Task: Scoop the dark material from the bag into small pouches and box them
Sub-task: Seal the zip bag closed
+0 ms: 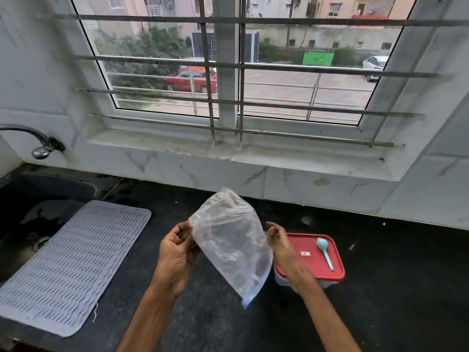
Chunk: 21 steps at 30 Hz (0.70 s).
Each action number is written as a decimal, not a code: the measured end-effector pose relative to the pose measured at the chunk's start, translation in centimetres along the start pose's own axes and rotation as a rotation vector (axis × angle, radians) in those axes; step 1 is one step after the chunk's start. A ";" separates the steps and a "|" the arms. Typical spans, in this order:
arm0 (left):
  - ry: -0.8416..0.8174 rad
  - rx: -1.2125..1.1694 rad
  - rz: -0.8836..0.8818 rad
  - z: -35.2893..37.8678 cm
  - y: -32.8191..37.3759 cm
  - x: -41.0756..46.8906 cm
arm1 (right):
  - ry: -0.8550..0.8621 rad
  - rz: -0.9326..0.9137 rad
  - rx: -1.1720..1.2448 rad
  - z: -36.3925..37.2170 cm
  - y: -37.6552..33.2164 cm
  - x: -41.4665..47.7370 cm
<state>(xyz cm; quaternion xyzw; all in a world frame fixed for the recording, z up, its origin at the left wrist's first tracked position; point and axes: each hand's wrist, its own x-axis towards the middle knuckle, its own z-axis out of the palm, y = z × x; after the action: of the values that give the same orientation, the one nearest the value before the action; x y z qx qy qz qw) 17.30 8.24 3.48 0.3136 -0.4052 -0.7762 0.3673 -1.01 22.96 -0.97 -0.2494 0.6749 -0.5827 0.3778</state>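
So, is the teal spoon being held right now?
No, the teal spoon lies on the container's red lid, while the left hand pinches the clear plastic bag.

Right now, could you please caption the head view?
Left hand pinches a clear plastic bag; right hand beside it, red-lidded container behind.

A dark speckled surface [380, 288] carries a grey ridged mat [73, 265] at the left, lying partly over the sink's edge, and a red-lidded box [312, 265] at the right, well apart.
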 end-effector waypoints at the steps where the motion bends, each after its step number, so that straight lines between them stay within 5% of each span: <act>1: -0.004 -0.015 0.007 -0.2 0.0 0.0 | -0.026 0.050 0.121 0.4 0.3 -0.3; 4: -0.028 0.026 0.036 -0.7 -0.3 -0.2 | -0.142 0.164 0.543 1.8 -0.7 -1.5; 7: 0.017 0.343 0.099 -1.8 -0.9 -0.2 | -0.048 0.119 0.619 2.3 -0.9 -1.1; 9: 0.112 0.641 0.150 -3.4 -1.9 0.3 | 0.196 -0.012 0.411 2.3 -1.1 -0.2; 11: 0.127 0.681 0.071 -5.0 -3.3 0.5 | 0.348 -0.138 0.157 2.3 -1.1 0.2; 14: 0.101 0.623 -0.066 -6.3 -5.5 0.3 | 0.385 -0.263 -0.018 2.9 -1.0 0.3; 21: 0.121 0.482 -0.074 -8.9 -5.3 -0.9 | 0.383 -0.377 -0.170 1.3 -1.0 0.3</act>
<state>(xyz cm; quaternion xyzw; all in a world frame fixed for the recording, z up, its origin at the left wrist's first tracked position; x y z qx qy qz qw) 23.12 7.60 -5.10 0.4526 -0.5443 -0.6498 0.2769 -0.26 21.77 -0.09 -0.2868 0.7221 -0.6205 0.1062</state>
